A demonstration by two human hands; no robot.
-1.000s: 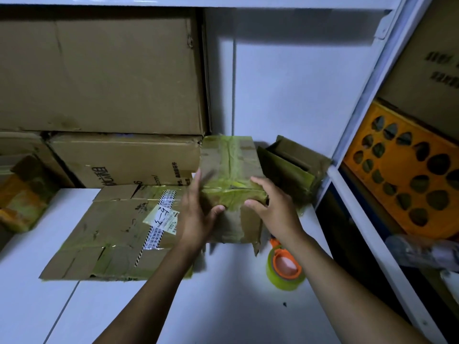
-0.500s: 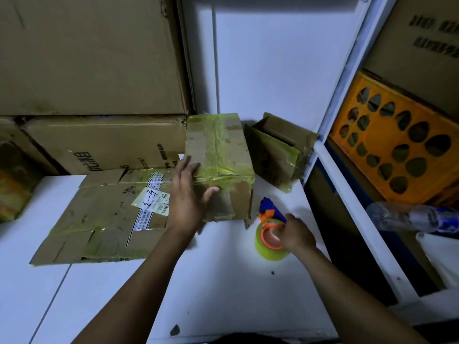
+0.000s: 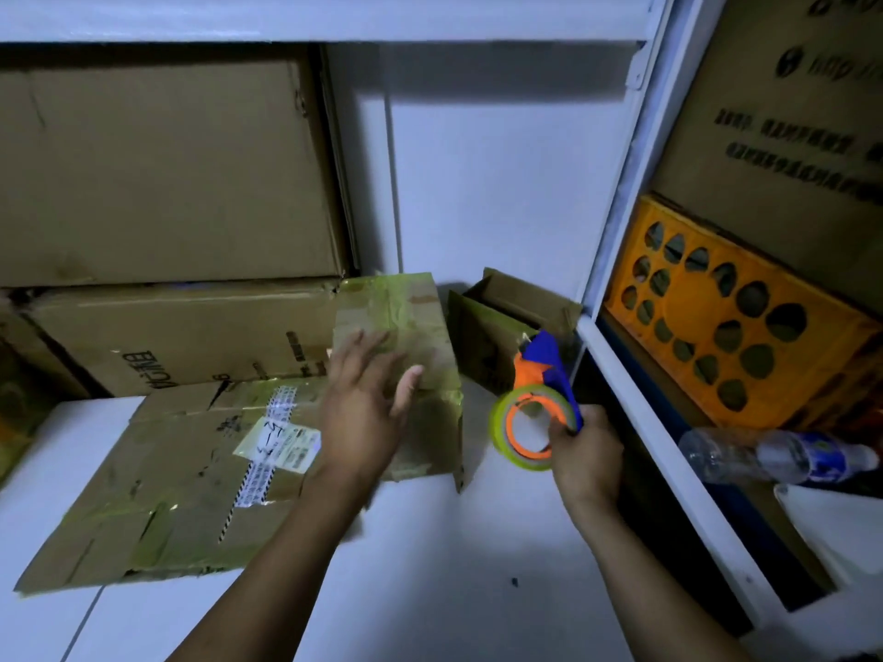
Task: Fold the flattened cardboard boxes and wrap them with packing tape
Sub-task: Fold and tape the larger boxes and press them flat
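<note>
A small folded cardboard box [image 3: 406, 317], wrapped in yellowish tape, stands on the white shelf [image 3: 430, 566]. My left hand [image 3: 363, 398] lies flat against its front left side, fingers straight. My right hand [image 3: 585, 451] grips a tape dispenser [image 3: 533, 418] with an orange core, a blue blade guard and a yellow-green roll, lifted off the shelf just right of the box. A flattened cardboard box [image 3: 167, 475] with a white label lies on the shelf to the left.
Large cardboard boxes [image 3: 157, 174] are stacked at the back left. A small open-topped box [image 3: 497, 336] stands behind the dispenser. Beyond the white shelf post [image 3: 621, 222] on the right sit an orange crate [image 3: 736, 317] and a lying plastic bottle [image 3: 774, 456].
My right hand left the box, took hold of the tape dispenser on the shelf and lifted it. My left hand stayed on the box.
</note>
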